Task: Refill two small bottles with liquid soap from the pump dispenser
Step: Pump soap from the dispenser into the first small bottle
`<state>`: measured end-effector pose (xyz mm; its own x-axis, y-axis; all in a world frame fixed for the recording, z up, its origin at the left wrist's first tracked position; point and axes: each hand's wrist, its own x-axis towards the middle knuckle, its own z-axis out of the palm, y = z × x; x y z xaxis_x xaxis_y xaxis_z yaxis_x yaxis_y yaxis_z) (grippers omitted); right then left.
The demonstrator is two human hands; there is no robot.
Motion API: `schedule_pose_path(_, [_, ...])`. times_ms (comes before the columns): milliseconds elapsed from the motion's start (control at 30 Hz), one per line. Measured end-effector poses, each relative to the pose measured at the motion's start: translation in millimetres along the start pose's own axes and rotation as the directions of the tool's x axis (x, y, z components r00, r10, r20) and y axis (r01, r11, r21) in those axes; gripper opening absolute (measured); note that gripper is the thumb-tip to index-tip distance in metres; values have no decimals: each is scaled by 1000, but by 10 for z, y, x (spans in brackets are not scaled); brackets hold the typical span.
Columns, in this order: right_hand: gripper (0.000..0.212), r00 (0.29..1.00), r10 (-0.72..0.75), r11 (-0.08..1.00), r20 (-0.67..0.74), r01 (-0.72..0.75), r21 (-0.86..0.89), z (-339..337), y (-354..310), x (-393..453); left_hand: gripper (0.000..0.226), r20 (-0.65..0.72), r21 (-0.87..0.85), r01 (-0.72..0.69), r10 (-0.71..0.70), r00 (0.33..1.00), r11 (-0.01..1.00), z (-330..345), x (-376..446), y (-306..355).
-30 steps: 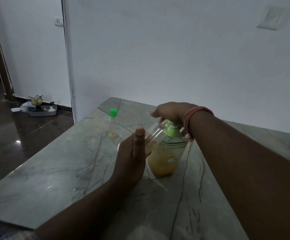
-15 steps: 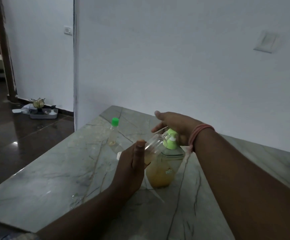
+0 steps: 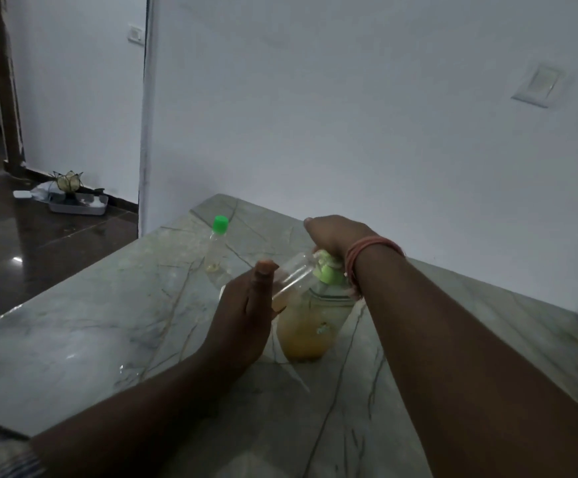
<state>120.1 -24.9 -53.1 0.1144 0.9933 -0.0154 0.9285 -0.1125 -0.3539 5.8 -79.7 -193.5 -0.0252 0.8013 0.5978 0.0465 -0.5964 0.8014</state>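
The pump dispenser (image 3: 310, 322) stands upright on the grey veined stone surface (image 3: 84, 326). It is a clear, rounded bottle with a light green collar and pump head, holding amber-yellow soap that fills roughly its lower half; a small green mark shows on its front.

The right hand (image 3: 335, 236) lies on top of the pump head, palm down, with its fingers (image 3: 310, 224) bent over the pump. A band of reddish thread circles that wrist.

The left hand (image 3: 246, 315) holds a small clear bottle (image 3: 294, 274) just left of the dispenser, tilted so that its open mouth meets the pump's nozzle. The thumb runs up the near side of the bottle, and a little amber liquid sits at the bottle's lower end against the palm. The left hand's fingers lie behind the bottle and cannot be seen, so how they wrap it is unclear.

A second small bottle (image 3: 215, 248) with a bright green cap stands upright behind and to the left of the dispenser, apart from both hands, with a trace of yellow at its bottom.

The nozzle tip is covered by the right hand and the bottle's neck. The dim light blurs the dispenser's label. Both forearms run out of the picture's lower edge.
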Motion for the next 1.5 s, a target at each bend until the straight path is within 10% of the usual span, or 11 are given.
schedule_pose_path(733, [42, 995, -101, 993, -13, 100, -55, -26, 19, -90, 83, 12, 4, 27, -27, 1000, 1000, -2, 2, 8])
schedule_pose_path(1000, [41, 998, -9, 974, -62, 23, 225, -9, 58, -13, 90, 9, 43, 25, -25, 1000, 999, -16, -2, -22])
schedule_pose_path(1500, [29, 999, -44, 999, -15, 44, 22, 25, 14, -12, 82, 6, 6, 39, -39, 999, 999, -23, -16, 28])
